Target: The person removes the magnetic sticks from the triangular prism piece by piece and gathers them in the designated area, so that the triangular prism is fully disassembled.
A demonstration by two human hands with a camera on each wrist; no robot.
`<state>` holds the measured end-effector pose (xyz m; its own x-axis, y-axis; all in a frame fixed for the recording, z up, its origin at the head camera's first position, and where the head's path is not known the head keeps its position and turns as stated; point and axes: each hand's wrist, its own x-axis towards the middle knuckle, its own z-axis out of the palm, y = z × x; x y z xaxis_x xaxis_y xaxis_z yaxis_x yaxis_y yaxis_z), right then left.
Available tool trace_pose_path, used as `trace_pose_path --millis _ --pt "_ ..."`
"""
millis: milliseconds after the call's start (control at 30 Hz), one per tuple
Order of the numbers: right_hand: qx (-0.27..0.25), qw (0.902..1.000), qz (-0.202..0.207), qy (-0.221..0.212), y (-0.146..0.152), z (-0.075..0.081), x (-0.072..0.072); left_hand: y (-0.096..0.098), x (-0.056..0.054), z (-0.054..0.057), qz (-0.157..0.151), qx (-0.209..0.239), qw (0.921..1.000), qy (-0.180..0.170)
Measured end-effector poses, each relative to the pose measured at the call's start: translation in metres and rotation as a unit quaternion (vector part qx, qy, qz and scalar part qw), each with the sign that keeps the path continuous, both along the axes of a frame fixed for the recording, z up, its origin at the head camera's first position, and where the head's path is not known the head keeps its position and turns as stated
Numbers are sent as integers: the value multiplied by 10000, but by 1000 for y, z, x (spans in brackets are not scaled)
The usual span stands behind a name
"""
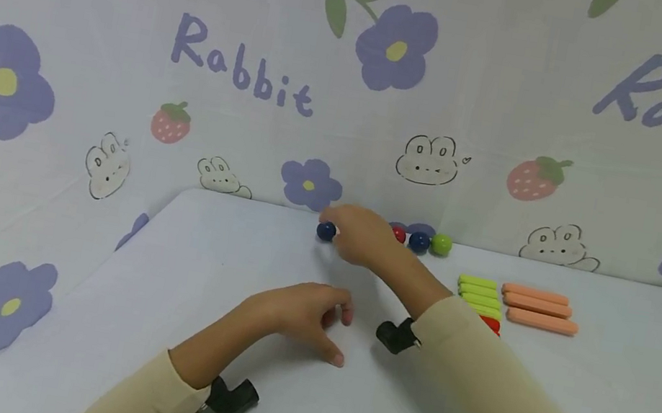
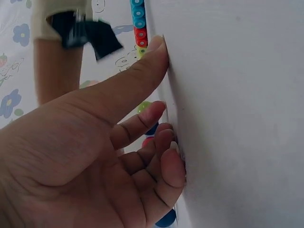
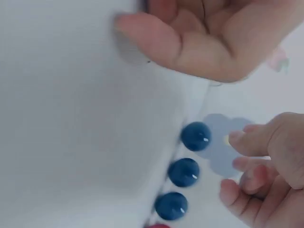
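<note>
My right hand [image 1: 359, 235] hovers at the back of the table, beside a dark blue ball [image 1: 325, 231] that partly shows past its fingers. In the right wrist view, three blue balls [image 3: 184, 172] stand in a row, and the right hand [image 3: 278, 173] is apart from them with bent fingers and nothing between them. Past that hand come a red ball [image 1: 398, 235], a blue ball [image 1: 420, 242] and a lime green ball [image 1: 441, 245]. Nearer the front, my empty left hand [image 1: 307, 312] has loosely bent fingers, thumb apart, fingertips close to the tabletop.
Lime green sticks [image 1: 480, 291] and three orange sticks [image 1: 540, 307] lie in columns at the right. A red stick [image 1: 490, 324] is partly hidden by the right sleeve; blue stick ends [image 2: 138, 12] show in the left wrist view. A printed cloth [image 1: 257, 19] hangs behind the table.
</note>
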<state>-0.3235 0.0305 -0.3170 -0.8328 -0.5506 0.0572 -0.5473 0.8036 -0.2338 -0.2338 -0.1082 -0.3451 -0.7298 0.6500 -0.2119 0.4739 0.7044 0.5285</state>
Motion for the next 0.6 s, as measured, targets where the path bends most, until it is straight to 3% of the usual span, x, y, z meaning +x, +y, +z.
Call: trace_pose_path --millis 167,300,433,600 --pt "-139 9996 114 226 46 6 43 -4 2 3 -40 -257 9995 190" --pt "-219 9983 -34 532 100 0 78 -21 9 9 91 -447 9959 785" --pt "-383 9957 -188 820 152 -6 111 -45 23 19 429 -806 9852 1450" --pt "51 9977 -254 628 194 -15 148 -58 45 27 451 -1357 9767 1599"
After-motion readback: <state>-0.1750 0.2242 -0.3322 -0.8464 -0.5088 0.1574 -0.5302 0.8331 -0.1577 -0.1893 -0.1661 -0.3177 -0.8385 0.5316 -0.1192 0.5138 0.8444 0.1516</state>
